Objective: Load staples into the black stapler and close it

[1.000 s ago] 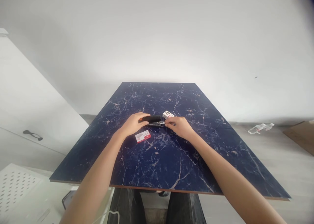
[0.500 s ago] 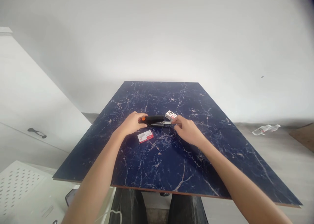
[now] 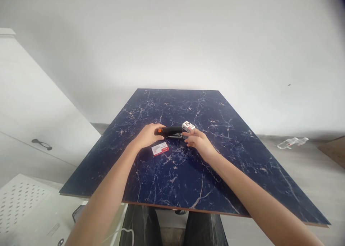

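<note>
On the dark blue marbled table (image 3: 172, 177) lies a black stapler (image 3: 174, 130) with an orange part at its left end. My left hand (image 3: 148, 135) is closed around that end, thumb and fingers on either side. A silvery strip or rail shows in the stapler's gap. At the other end, my right hand (image 3: 198, 141) has its fingertips closed on the stapler's front; they hide what exactly they press. Just behind those fingers stands a small white box (image 3: 188, 126). A flat white and red box (image 3: 160, 149) rests in front of the stapler, near my left hand.
The wall (image 3: 178, 37) rises behind the table. At left stand a white cabinet (image 3: 40, 113) and a white perforated surface (image 3: 24, 203). A clear plastic bottle (image 3: 291, 142) lies on the floor at right, near a brown board (image 3: 334, 150).
My right hand has moved slightly left, inward along the stapler. The silvery piece that stuck out by my right fingers now sits within the stapler's length. My left hand keeps its hold.
</note>
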Demonstrator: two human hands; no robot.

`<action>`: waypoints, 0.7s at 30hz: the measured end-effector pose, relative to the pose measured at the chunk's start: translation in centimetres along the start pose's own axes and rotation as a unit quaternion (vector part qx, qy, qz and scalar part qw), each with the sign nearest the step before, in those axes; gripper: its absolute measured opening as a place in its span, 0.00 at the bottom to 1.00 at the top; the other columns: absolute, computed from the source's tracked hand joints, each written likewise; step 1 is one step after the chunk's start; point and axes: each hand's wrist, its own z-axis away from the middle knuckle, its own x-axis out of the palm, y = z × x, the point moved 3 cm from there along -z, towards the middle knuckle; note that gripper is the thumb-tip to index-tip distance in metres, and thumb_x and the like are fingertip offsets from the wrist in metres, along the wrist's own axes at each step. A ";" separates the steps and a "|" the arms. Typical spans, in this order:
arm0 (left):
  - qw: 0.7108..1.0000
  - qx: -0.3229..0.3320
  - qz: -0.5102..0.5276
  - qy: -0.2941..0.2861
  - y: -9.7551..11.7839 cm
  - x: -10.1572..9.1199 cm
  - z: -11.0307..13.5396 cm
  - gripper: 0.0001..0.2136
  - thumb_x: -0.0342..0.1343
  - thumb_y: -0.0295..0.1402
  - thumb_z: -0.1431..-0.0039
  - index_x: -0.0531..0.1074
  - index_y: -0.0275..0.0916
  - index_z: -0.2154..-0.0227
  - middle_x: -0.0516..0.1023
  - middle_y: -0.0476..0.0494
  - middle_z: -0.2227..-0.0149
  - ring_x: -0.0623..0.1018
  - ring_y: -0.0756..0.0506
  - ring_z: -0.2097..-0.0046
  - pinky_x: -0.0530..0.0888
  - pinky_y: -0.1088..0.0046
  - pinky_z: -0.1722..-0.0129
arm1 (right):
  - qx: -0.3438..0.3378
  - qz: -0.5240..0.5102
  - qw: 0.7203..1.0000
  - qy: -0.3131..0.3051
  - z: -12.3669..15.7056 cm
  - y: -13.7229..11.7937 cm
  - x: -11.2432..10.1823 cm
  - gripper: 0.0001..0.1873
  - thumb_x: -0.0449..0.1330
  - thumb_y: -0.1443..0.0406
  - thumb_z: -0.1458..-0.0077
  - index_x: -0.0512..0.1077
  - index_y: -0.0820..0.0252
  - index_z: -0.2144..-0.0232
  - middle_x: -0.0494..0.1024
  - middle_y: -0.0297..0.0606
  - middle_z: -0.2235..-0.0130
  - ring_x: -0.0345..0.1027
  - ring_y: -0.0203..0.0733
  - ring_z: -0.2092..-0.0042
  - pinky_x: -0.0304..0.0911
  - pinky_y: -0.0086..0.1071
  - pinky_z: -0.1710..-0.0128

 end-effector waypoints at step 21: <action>0.992 -0.072 -0.104 -0.006 5.0 1.2 0.2 0.24 0.67 0.34 0.46 0.72 0.47 0.46 0.80 0.45 0.58 0.79 0.39 0.57 0.72 0.69 0.62 | 0.016 -0.107 0.994 -0.010 -0.2 0.1 0.0 0.11 0.60 0.70 0.66 0.60 0.59 0.79 0.75 0.41 0.49 0.65 0.37 0.65 0.56 0.29 0.74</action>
